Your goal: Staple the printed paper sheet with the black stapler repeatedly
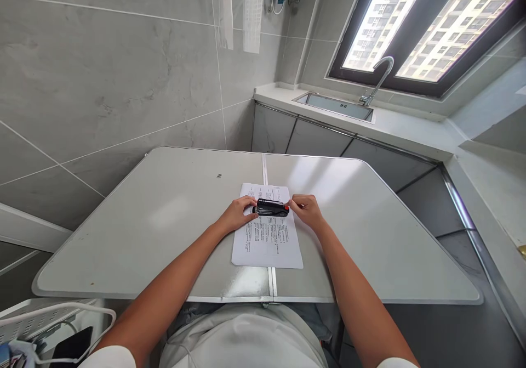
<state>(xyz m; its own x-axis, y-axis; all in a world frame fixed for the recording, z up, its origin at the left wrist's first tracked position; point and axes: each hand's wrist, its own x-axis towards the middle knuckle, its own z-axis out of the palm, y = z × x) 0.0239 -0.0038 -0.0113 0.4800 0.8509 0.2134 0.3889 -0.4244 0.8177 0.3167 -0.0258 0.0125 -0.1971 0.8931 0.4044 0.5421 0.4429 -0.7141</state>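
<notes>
A black stapler [272, 208] lies sideways over printed sheets of paper [267, 247], with a small red part at its right end. My left hand [239, 213] grips its left end between thumb and fingers. At the other end my right hand [306, 210] is closed, thumb and forefinger pinched at the red part. Whether the right fingers hold that part or only touch it is too small to be sure. The sheets lie across the seam of the white folding table [164, 264], and the stapler covers some of their print.
Tiny dark metal pieces [219, 175] lie on the table's far left half. A white basket [53, 318] with a cable and other items stands low at the left. Beyond the table are a counter with a sink [335, 106], a faucet [378, 80] and a tiled wall [123, 55].
</notes>
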